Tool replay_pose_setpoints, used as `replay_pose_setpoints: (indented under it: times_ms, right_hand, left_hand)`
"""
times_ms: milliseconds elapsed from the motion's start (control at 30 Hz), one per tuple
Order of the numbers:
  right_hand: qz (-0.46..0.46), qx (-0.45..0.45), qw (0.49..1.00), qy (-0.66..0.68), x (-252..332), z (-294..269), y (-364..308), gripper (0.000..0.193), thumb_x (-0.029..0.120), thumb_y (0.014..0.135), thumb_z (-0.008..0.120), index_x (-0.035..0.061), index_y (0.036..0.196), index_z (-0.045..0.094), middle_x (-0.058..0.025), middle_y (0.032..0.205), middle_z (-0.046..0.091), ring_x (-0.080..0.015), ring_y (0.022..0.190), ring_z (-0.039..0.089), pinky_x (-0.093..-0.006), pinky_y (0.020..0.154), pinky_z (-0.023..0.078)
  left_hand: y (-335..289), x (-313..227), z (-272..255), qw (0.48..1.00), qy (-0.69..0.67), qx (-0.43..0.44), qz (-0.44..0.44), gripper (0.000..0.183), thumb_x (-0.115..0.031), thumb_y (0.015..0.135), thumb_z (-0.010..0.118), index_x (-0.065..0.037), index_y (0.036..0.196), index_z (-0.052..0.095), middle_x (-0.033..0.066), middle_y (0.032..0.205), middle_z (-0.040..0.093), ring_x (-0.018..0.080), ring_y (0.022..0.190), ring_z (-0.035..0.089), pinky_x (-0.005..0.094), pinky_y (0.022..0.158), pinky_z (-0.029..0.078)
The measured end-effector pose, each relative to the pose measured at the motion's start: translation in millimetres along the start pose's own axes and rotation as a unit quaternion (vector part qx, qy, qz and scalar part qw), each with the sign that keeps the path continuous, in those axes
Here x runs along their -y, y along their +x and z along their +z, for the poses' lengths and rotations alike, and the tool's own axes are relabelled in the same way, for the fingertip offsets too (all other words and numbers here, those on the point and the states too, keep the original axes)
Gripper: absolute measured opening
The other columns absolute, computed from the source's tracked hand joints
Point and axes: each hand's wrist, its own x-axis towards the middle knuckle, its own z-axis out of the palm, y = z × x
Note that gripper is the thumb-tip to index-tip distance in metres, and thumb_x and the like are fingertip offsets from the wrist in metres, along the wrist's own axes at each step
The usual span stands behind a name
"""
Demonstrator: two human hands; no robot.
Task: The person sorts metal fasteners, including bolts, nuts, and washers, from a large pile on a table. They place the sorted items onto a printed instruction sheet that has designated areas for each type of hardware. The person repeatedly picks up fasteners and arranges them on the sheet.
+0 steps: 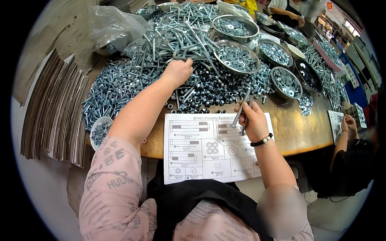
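Note:
At the edge of a heap of long silver bolts (pixel 177 25), my left hand (pixel 177 74) has its fingers curled down among the shafts; what they grip is hidden. My right hand (pixel 255 120) pinches two long bolts (pixel 240 109), held slantwise over a printed parts sheet (pixel 189 162). Line drawings of bolts, nuts and washers cover the sheet, which overhangs the table's front edge. Beyond the sheet, black-and-silver nuts (pixel 219 86) lie in a loose spread. Shorter bolts (pixel 114 86) are piled to the left, under and beside my left forearm.
Metal bowls of washers (pixel 237 58) stand at the back right, near a black bowl (pixel 308 76). A white bowl (pixel 100 132) of small parts sits at the left edge. Stacked cardboard (pixel 52 108) rises farther left. At the right, another person's hands (pixel 350 124) hold parts.

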Motion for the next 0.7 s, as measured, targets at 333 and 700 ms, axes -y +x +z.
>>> replay_pose_setpoints:
  times_ms: [333, 700]
  right_hand:
    - [-0.025, -0.005, 1.000, -0.018, 8, -22, -10, 0.015, 0.016, 0.088, 0.054, 0.0024, 0.094, 0.054, -0.0032, 0.081, 0.058, -0.0036, 0.059, 0.042, -0.0182, 0.049, 0.032]
    - [-0.185, -0.042, 0.898, -0.397, 23, -29, -13, 0.040, 0.008, 0.081, 0.057, 0.0087, 0.120, 0.047, -0.0039, 0.076, 0.056, -0.0105, 0.059, 0.048, -0.0231, 0.053, 0.039]
  left_hand:
    - [-18, 3, -19, 0.998, 0.014, -0.049, 0.030, 0.003, -0.012, 0.068, 0.058, -0.014, 0.065, 0.060, -0.0006, 0.066, 0.060, 0.0183, 0.069, 0.059, 0.0325, 0.058, 0.047]
    - [-40, -79, -73, 0.938, -0.296, 0.169, -0.067, 0.014, -0.010, 0.077, 0.052, -0.009, 0.091, 0.057, 0.0108, 0.089, 0.060, 0.0301, 0.084, 0.060, 0.0414, 0.070, 0.048]
